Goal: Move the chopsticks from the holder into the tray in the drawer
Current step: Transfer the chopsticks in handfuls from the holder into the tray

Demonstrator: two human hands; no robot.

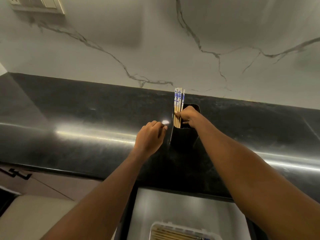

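Note:
A black holder [183, 137] stands on the dark countertop near the wall. Several wooden chopsticks [178, 99] with blue-and-white tops stick up from its left side. My right hand [187, 116] reaches into the holder's mouth, its fingers curled round the bundle of chopsticks. My left hand [150, 135] is at the holder's left side, fingers loosely curled, fingertips at its wall; whether they touch it I cannot tell. Below, the open drawer [155, 205] holds a white tray [155, 227] with chopsticks lying in it, partly cut off by the frame's bottom edge.
The dark countertop [78, 118] runs across the view with a marble-patterned wall [155, 40] behind it. A switch plate [36, 5] sits at the top left of the wall. Floor tiles [34, 205] show at the lower left.

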